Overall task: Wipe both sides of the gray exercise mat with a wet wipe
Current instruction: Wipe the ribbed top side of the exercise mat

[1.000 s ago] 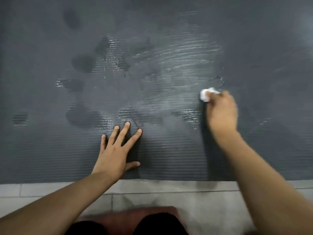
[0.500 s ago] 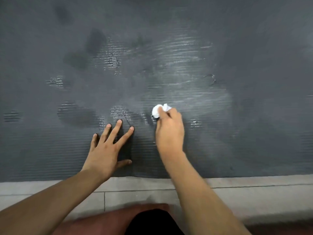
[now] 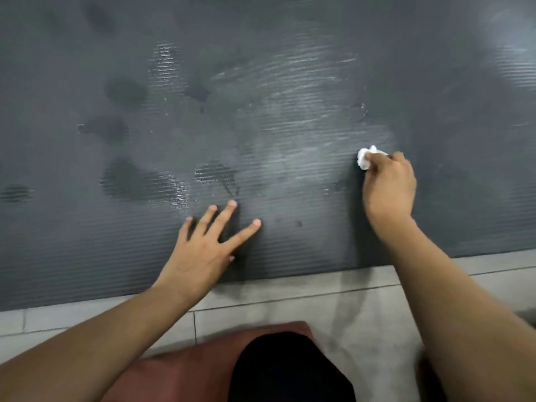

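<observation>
I have the dark gray ribbed foam exercise mat (image 3: 290, 82) spread flat on the pale gray tiled floor (image 3: 319, 300), filling nearly the whole view ahead of me, its near edge running left to right just in front of my knees. So its long axis lies across me, not away from me, and I judge that any coming stroke has to travel sideways along that axis.

My right hand (image 3: 388, 187) curls its fingers around a crumpled white wet wipe (image 3: 366, 158), pressing the wad onto the mat surface well right of centre. My left hand (image 3: 203, 248) lies flat with fingers spread wide, holding nothing, palm down just inside the near edge, bracing the mat so it does not slide.

A pale, streaked damp patch (image 3: 295, 134) sits between the two hands and beyond them, with darker wet blotches (image 3: 127, 91) off to the left. The stretch to the right of the wipe looks duller and less streaked, so I take it as less worked. The right hand is the nearer one to that ground; the left would have to cross over.

This face looks only part wiped, and the underside remains to be done, so I judge the task well short of halfway.
</observation>
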A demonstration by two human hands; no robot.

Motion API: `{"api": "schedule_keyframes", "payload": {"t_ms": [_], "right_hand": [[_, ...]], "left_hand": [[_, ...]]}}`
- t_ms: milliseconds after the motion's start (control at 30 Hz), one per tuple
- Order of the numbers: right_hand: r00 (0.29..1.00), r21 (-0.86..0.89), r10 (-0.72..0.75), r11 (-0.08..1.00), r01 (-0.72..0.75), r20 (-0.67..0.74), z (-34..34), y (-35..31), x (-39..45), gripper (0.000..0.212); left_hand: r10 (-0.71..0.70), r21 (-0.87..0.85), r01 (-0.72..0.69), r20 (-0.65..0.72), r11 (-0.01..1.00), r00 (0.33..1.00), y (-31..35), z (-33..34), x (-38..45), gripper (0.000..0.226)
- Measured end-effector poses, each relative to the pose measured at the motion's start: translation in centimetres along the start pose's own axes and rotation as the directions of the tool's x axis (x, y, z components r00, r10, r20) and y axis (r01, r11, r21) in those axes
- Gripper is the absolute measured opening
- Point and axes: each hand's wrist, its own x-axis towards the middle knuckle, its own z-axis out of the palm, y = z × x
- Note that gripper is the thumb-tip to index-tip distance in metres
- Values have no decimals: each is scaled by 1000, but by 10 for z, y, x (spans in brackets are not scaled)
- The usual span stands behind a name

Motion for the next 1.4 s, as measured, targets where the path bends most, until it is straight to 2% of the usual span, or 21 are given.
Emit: {"api": "schedule_keyframes", "payload": {"t_ms": [67, 100, 167, 233, 300, 367, 433, 533, 600, 667, 733, 800, 900, 967, 1000, 1033, 1100, 1200, 1267, 1333, 1400], "right_hand": [[998, 16, 63, 998, -63, -20, 18, -33, -19, 24], [1000, 43, 13, 999, -14, 17, 29, -61, -39, 24], [968, 150, -215, 969, 196, 126, 53, -124, -89, 24], [894, 184, -385, 919, 349, 228, 63, -169, -125, 25], [866, 227, -431, 897, 380, 253, 60, -177, -125, 24], [834, 185, -479, 877, 443, 274, 45, -153, -112, 23], [872, 145, -438, 898, 415, 219, 28, -111, -93, 22], [980, -6, -161, 987, 163, 114, -9, -30, -53, 23], [998, -46, 41, 998, -39, 54, -26, 9, -38, 25], [992, -62, 129, 990, -129, 1, -21, 8, -38, 27], [998, -43, 55, 998, -54, 14, 0, -30, -58, 24], [982, 52, -136, 990, 130, 134, 29, -87, -94, 23], [867, 205, -431, 899, 388, 249, 49, -166, -154, 22], [787, 258, -540, 839, 478, 299, 46, -178, -162, 21], [777, 252, -561, 826, 504, 286, 44, -170, -156, 24], [792, 221, -553, 832, 509, 258, 40, -155, -146, 28], [874, 117, -448, 894, 432, 191, 31, -111, -120, 32], [980, -64, -164, 983, 172, 115, 2, -24, -75, 20], [999, -101, 1, 995, 3, 42, -18, 16, -57, 13], [997, -87, 65, 994, -62, 30, -18, 15, -58, 13], [996, -25, 9, 1000, -7, 91, -2, -23, -78, 15]], "left_hand": [[77, 41, -76, -10, 996, 997, 12, 2, 1, 106], [72, 32, -72, -11, 997, 997, 16, 0, 3, 106], [83, 15, -83, -12, 996, 996, 11, 0, 4, 90], [104, 22, -103, -45, 994, 994, -7, 2, -4, 73], [17, -43, -17, 0, 999, 1000, -30, 6, -21, 74], [-107, -121, 111, 39, 986, 994, -43, 7, -38, 77], [-175, -146, 180, 48, 973, 983, -44, 9, -47, 76], [-180, -143, 184, 41, 972, 983, -36, 3, -43, 69], [-175, -142, 174, 2, 974, 984, -31, -6, -34, 50], [-201, -204, 200, 18, 958, 979, -30, -12, -23, 40], [-230, -258, 243, 78, 935, 970, -30, -17, -16, 50], [-230, -260, 251, 108, 932, 967, -31, -17, -13, 65], [-258, -361, 277, 102, 890, 961, -37, -14, -19, 79], [-287, -404, 310, 120, 860, 950, -42, -13, -21, 82], [-280, -397, 307, 126, 865, 952, -45, -13, -22, 83], [-266, -386, 296, 132, 874, 955, -46, -13, -22, 84], [-255, -373, 291, 143, 881, 956, -46, -13, -22, 85], [-282, -358, 311, 130, 881, 950, -40, -13, -19, 83], [-304, -345, 327, 121, 880, 945, -36, -12, -17, 81], [-310, -332, 329, 112, 884, 944, -34, -10, -17, 80], [-313, -325, 336, 121, 884, 942, -35, -11, -17, 80]]}}
